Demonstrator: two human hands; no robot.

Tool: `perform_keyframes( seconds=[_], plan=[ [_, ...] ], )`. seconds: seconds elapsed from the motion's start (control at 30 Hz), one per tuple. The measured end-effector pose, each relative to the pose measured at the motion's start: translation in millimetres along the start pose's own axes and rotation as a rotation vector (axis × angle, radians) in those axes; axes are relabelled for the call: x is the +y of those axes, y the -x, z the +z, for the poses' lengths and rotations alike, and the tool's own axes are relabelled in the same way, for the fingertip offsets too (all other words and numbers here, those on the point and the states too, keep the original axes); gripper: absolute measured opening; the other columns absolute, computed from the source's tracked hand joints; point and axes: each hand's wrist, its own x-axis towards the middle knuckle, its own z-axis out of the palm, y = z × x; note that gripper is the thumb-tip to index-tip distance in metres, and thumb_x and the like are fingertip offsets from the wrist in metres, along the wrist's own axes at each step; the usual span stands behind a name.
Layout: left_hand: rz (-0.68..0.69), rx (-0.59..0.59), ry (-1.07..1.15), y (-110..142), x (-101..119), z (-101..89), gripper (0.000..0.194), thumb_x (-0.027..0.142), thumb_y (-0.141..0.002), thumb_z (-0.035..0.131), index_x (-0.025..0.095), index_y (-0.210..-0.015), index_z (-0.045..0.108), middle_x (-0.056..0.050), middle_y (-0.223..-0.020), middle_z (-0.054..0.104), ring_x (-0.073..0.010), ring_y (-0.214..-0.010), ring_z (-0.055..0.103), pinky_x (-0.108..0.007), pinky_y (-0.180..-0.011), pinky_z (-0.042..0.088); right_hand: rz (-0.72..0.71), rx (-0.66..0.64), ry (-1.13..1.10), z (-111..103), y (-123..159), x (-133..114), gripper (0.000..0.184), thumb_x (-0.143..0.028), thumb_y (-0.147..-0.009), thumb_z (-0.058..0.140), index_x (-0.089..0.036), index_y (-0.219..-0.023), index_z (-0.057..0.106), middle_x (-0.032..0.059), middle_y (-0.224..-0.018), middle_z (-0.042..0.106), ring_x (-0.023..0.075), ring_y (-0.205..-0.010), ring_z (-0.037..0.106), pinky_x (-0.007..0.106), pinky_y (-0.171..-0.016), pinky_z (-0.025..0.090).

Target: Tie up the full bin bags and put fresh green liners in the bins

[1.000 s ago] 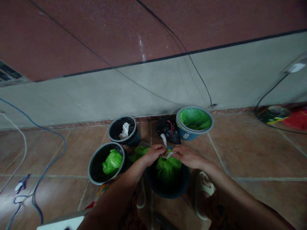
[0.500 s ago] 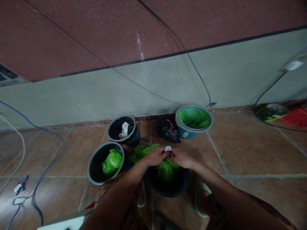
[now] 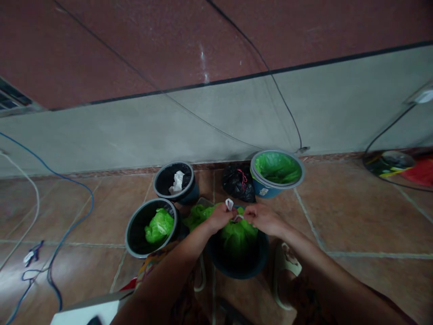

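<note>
Between my feet stands a dark bin with a gathered green plastic bag inside it. My left hand is closed at the bag's neck, and a white strip loops up from its fingers. On the other side, my right hand is pinched at the same strip, which runs between both hands across the gathered neck. The fingertips partly hide the strip. More green plastic lies just left of the bin, beside my left hand.
To the left stand a bin holding a green bundle and a black-lined bin with white paper. A tied black bag sits beside stacked bins with green lining. A blue cable trails at left; a sandal is near the bin.
My hands have moved slightly apart at the bag's neck. The white strip now stands up as a loop by my left hand and stretches between them. The view has shifted slightly.
</note>
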Motion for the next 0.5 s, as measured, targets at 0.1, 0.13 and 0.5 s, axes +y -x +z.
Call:
perform_keyframes(
  seconds=[0.1,0.13,0.5],
  plan=[
    [-0.065,0.002,0.170,2.7,-0.6,1.9,0.013,0.022,-0.063,0.073,0.015,-0.070,0.064,0.002,-0.066,0.064,-0.0123,-0.066,0.056,-0.025,-0.071,0.041,-0.053,-0.103,-0.017,3.9,2.0,2.6,0.022,-0.015,-0.083,0.056,-0.019,-0.080,0.077,0.0019,-0.071,0.072,0.0152,-0.067,0.064,0.025,-0.062,0.041],
    [-0.077,-0.008,0.202,3.0,-0.4,2.4,0.016,0.021,-0.060,0.075,0.015,-0.070,0.063,0.003,-0.065,0.062,-0.0116,-0.064,0.055,-0.025,-0.071,0.041,-0.048,-0.118,-0.001,5.5,2.1,3.5,0.022,-0.015,-0.082,0.056,-0.019,-0.080,0.077,0.0021,-0.072,0.073,0.0155,-0.068,0.064,0.025,-0.062,0.041],
    [0.223,-0.065,-0.255,6.7,8.6,6.2,0.013,0.008,-0.069,0.064,0.018,-0.078,0.065,0.005,-0.074,0.064,-0.0122,-0.074,0.058,-0.023,-0.074,0.043,0.035,0.022,0.076,17.9,-7.3,1.3,0.033,-0.012,-0.088,0.049,-0.020,-0.107,0.075,0.0088,-0.107,0.078,0.0211,-0.104,0.070,0.026,-0.085,0.045]
  ],
)
